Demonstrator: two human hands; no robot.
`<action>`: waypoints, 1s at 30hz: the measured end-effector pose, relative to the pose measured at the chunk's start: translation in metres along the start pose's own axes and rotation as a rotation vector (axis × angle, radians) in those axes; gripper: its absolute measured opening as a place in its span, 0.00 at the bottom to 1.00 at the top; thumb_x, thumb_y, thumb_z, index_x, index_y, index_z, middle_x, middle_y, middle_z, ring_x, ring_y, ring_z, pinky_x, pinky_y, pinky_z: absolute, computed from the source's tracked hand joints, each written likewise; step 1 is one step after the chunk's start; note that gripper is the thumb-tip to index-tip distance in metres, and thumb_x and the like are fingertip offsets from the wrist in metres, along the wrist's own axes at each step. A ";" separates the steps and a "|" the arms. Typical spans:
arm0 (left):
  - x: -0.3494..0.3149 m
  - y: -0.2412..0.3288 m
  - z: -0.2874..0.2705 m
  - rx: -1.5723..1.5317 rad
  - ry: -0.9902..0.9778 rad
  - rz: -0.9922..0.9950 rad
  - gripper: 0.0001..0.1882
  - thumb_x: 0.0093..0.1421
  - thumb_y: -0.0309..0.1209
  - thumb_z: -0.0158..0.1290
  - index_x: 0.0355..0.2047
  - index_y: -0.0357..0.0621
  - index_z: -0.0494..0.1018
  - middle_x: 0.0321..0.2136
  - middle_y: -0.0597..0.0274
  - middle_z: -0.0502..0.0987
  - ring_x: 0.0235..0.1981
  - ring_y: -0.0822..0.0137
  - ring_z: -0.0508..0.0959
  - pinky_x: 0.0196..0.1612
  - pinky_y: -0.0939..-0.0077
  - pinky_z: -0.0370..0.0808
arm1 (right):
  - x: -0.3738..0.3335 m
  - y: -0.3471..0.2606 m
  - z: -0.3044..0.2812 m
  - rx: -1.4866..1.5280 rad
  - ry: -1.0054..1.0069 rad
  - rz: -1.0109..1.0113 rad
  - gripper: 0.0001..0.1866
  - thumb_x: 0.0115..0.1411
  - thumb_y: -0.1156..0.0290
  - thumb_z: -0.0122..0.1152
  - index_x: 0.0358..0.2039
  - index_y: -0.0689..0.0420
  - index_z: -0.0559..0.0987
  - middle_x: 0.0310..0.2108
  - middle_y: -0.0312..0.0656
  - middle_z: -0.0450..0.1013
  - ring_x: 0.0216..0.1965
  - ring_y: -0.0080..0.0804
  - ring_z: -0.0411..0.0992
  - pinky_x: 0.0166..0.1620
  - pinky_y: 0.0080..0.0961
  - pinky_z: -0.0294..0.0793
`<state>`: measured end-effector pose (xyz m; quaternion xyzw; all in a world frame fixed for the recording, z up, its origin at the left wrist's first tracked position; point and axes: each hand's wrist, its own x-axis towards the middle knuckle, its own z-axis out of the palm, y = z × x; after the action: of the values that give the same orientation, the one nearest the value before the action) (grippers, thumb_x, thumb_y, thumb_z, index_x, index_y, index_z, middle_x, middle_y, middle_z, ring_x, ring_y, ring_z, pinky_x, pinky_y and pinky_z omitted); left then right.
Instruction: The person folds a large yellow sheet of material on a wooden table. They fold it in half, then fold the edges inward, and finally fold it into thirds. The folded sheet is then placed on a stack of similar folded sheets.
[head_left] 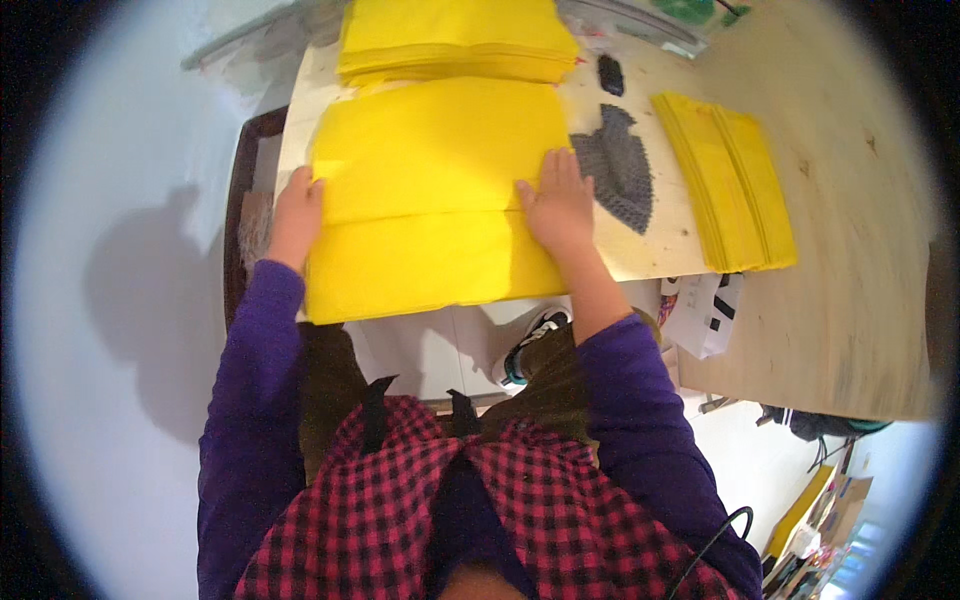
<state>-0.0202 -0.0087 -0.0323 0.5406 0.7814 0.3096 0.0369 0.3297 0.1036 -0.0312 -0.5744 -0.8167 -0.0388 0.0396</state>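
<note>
Pressing flat, my left hand [296, 212] and right hand [560, 205] pinned the yellow cloth [435, 195]. Both palms lay open, gripping nothing. Its long axis ran left to right between them.

Pale wooden table [850, 300], yellow sheet [430, 200] overhanging its near edge, yellow stack [455, 40] at the far edge, folded yellow pile [730, 185] right, grey mesh piece [620, 165] between

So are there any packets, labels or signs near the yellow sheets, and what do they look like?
Clear plastic bag: far edge of the table, flat, see-through, something green inside.
White printed paper: hanging just below the table's near edge, right of the right hand, white with black blocky marks and a bit of red.
Cardboard boxes: on the floor at lower right, brown and yellow, too small to tell more.
No screens in view.
</note>
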 end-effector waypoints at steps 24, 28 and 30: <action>-0.027 0.072 0.031 0.408 -0.203 0.020 0.33 0.66 0.50 0.39 0.66 0.47 0.53 0.68 0.58 0.51 0.69 0.57 0.48 0.67 0.47 0.43 | -0.003 -0.002 -0.001 0.143 0.024 0.027 0.39 0.64 0.45 0.39 0.67 0.61 0.52 0.69 0.48 0.45 0.71 0.39 0.40 0.68 0.46 0.38; -0.028 0.066 0.029 0.397 -0.191 -0.035 0.34 0.66 0.50 0.39 0.66 0.46 0.51 0.68 0.57 0.49 0.69 0.58 0.47 0.67 0.47 0.43 | -0.001 -0.004 -0.009 0.076 -0.028 0.030 0.39 0.65 0.46 0.39 0.66 0.62 0.52 0.69 0.49 0.45 0.71 0.40 0.40 0.68 0.47 0.38; -0.029 0.068 0.028 0.390 -0.177 -0.035 0.34 0.65 0.50 0.40 0.66 0.46 0.51 0.68 0.57 0.49 0.69 0.58 0.47 0.67 0.47 0.43 | 0.000 -0.009 -0.018 -0.028 -0.088 0.039 0.39 0.65 0.47 0.40 0.66 0.63 0.52 0.69 0.50 0.43 0.71 0.41 0.39 0.68 0.48 0.38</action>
<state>0.0585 -0.0058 -0.0273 0.5489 0.8295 0.1032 0.0056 0.3211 0.0985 -0.0134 -0.5917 -0.8058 -0.0239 -0.0037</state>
